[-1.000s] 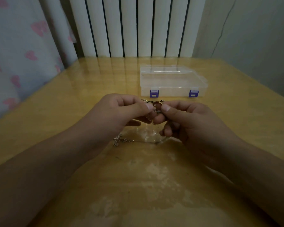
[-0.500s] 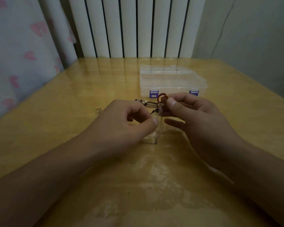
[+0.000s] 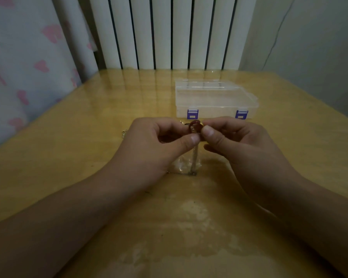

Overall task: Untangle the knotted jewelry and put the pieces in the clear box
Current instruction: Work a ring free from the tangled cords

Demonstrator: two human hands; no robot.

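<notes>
The left hand (image 3: 159, 145) and the right hand (image 3: 235, 145) met just above the middle of the frame, thumbs turned toward each other and almost touching. Each hand had its fingers curled, and thumb and forefinger of both pinched the knotted jewelry (image 3: 194, 127) between them, a little above the tabletop. The part that showed was a small reddish-brown ring standing up between the fingertips, with a thin dark cord looping off its left side behind the left hand's fingers. How the knot itself ran could not be made out; the fingers hid most of it.

Below the pinch a narrow clear plastic bag (image 3: 193, 161) hung down, its long axis near vertical in the frame, its top at the thumbs and its lower edge touching the table. It looked pale and glossy, and part of it lay behind the left hand.

To the left of the left hand's knuckles, a small pale metal piece (image 3: 124, 133) lay on the table (image 3: 68, 157) by itself; its shape was too small to tell.

Just beyond the hands, toward the upper right of centre, sat the clear box (image 3: 215, 101), lid down, long side facing the person, with two purple latches on its front wall. The table was yellow-brown wood with a shiny covering. Behind it stood a white ribbed radiator (image 3: 169, 33), and a pale curtain with pink hearts (image 3: 28, 57) filled the upper left.
</notes>
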